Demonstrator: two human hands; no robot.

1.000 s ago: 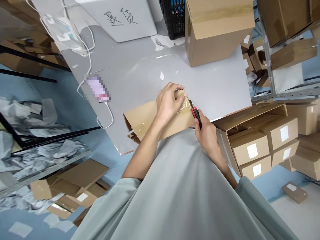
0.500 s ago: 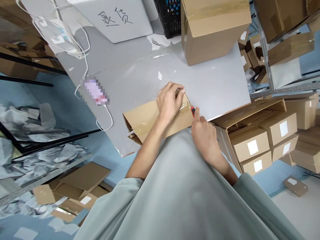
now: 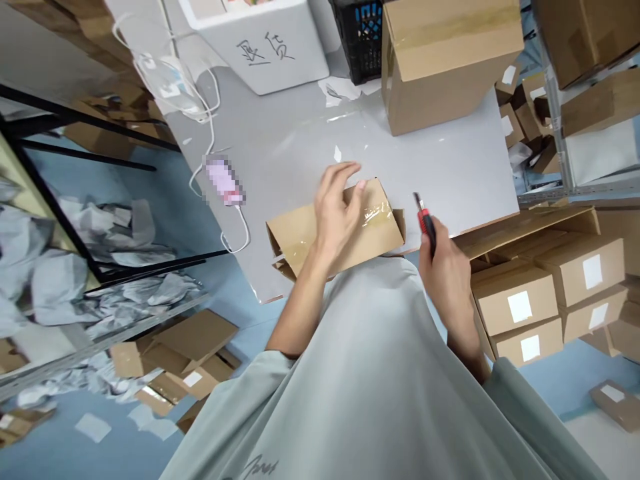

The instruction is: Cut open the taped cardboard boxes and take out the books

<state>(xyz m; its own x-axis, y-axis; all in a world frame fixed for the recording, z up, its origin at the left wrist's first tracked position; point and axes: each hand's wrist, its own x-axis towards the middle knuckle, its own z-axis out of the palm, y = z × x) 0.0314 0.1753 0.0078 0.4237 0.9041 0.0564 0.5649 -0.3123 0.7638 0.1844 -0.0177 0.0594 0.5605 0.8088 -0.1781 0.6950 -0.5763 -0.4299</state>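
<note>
A small cardboard box (image 3: 373,243) lies at the table's near edge, clear tape shining on its top. Its left end gapes, and a flap stands out at its right end. My left hand (image 3: 336,213) is over the box, fingers curved and apart from the thumb, gripping nothing; whether the palm touches the cardboard I cannot tell. To the right of the box, my right hand (image 3: 447,273) is closed around a red and black utility knife (image 3: 426,223). The knife's tip points up and away from me, clear of the box.
A large carton (image 3: 453,90), a black plastic crate (image 3: 360,47) and a white bin (image 3: 270,57) with handwriting stand along the far side. A phone (image 3: 225,181) on a white cable lies left. Stacked boxes (image 3: 520,297) fill the right; a shelf (image 3: 150,293) holds grey bags.
My right hand has drawn the utility knife away from the box's right end, to the right. A flap now sticks out there. My left fingers have lifted and loosened. The view has shifted slightly.
</note>
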